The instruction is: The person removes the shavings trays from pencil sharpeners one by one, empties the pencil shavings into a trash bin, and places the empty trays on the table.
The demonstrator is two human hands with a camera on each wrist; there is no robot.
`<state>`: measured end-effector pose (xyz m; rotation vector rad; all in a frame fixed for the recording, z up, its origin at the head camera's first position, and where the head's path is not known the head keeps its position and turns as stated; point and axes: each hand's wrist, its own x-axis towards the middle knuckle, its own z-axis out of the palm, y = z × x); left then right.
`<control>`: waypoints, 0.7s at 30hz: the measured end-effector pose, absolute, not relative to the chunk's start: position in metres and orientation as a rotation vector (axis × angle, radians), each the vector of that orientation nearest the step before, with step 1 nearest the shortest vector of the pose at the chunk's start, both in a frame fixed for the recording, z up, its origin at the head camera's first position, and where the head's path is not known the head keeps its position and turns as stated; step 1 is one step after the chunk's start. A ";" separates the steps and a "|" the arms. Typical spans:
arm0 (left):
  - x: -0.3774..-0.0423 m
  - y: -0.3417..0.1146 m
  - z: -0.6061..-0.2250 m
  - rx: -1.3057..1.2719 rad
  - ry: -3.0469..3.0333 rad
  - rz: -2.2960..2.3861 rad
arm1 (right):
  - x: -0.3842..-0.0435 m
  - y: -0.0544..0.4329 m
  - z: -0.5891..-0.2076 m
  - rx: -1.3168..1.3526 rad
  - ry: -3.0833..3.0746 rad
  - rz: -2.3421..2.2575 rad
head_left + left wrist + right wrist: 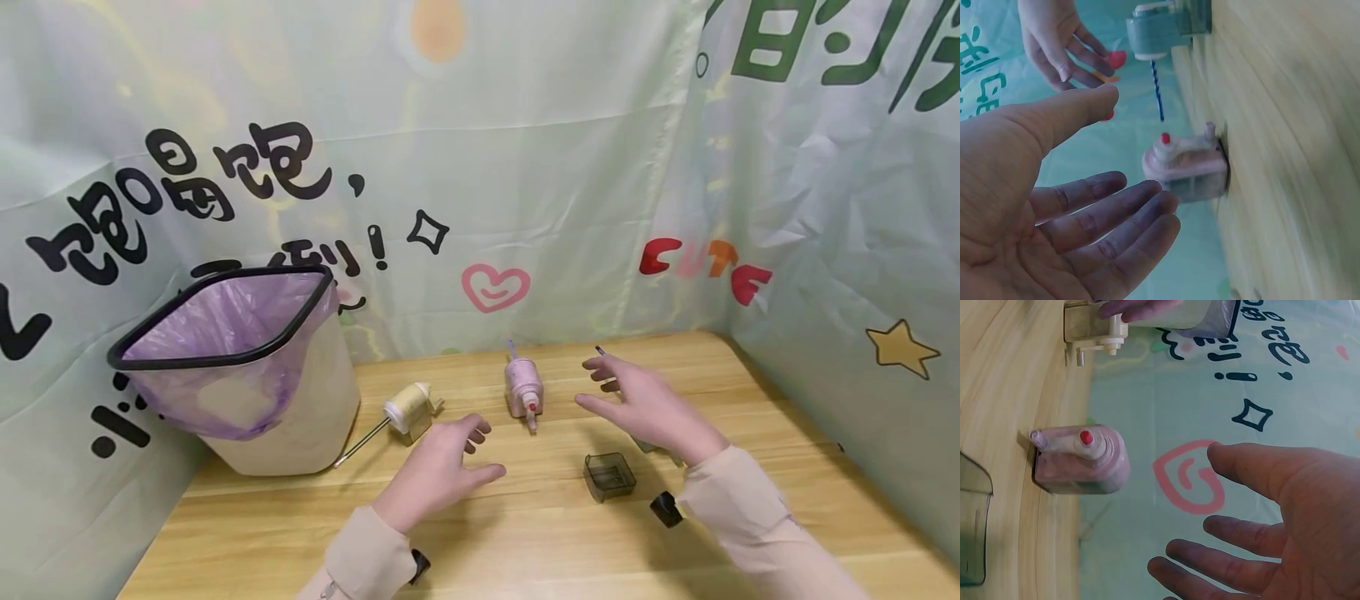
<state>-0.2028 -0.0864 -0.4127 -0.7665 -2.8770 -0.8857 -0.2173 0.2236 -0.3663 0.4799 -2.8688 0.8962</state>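
Note:
My left hand (pixel 442 467) hovers over the table with fingers spread, holding nothing. My right hand (pixel 648 404) is likewise raised, fingers extended and bare. Between and beyond them stands a pink crank pencil sharpener (pixel 523 383) with a red-tipped handle and a pencil (pixel 512 347) behind it. Left of my left hand is a cream pencil sharpener (pixel 409 410), a long pencil (pixel 364 442) sticking out of it. A teal sharpener (pixel 1150 34) with a blue pencil (pixel 1157 90) shows in the left wrist view; my right hand mostly hides it in the head view. A dark see-through shavings drawer (pixel 609 477) lies near my right wrist.
A white bin (pixel 300 433) with a black rim and purple liner (pixel 225 312) stands at the table's left. Printed cloth (pixel 570 208) hangs behind the wooden table (pixel 525 550) and along its right side.

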 end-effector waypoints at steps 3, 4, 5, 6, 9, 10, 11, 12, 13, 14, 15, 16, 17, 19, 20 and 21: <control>-0.199 -0.097 -0.411 -0.743 -2.873 -0.904 | -0.222 0.217 -0.366 0.483 -2.888 0.893; -0.198 -0.101 -0.410 -0.737 -2.869 -0.910 | -0.224 0.215 -0.366 0.491 -2.891 0.893; -0.197 -0.105 -0.410 -0.730 -2.864 -0.914 | -0.225 0.214 -0.366 0.489 -2.896 0.895; -0.196 -0.108 -0.409 -0.731 -2.857 -0.910 | -0.226 0.213 -0.366 0.486 -2.903 0.896; -0.193 -0.117 -0.409 -0.745 -2.842 -0.893 | -0.228 0.211 -0.367 0.454 -2.921 0.898; -0.192 -0.120 -0.409 -0.750 -2.838 -0.877 | -0.229 0.210 -0.366 0.452 -2.922 0.891; -0.192 -0.122 -0.409 -0.756 -2.832 -0.865 | -0.230 0.210 -0.366 0.443 -2.922 0.882; -0.191 -0.125 -0.409 -0.761 -2.825 -0.850 | -0.232 0.209 -0.366 0.445 -2.920 0.871; -0.190 -0.129 -0.408 -0.760 -2.819 -0.837 | -0.234 0.208 -0.366 0.449 -2.916 0.859; -0.188 -0.133 -0.408 -0.754 -2.815 -0.824 | -0.236 0.206 -0.366 0.462 -2.913 0.847; -0.186 -0.137 -0.408 -0.742 -2.809 -0.809 | -0.238 0.204 -0.366 0.478 -2.911 0.841; -0.184 -0.142 -0.408 -0.727 -2.802 -0.797 | -0.241 0.201 -0.366 0.486 -2.917 0.838; -0.182 -0.147 -0.407 -0.713 -2.795 -0.788 | -0.244 0.197 -0.367 0.488 -2.926 0.840; -0.178 -0.159 -0.408 -0.684 -2.784 -0.765 | -0.250 0.191 -0.368 0.493 -2.943 0.845; -0.176 -0.164 -0.408 -0.664 -2.781 -0.762 | -0.253 0.187 -0.370 0.499 -2.949 0.845; -0.173 -0.170 -0.408 -0.649 -2.778 -0.758 | -0.257 0.184 -0.371 0.498 -2.956 0.850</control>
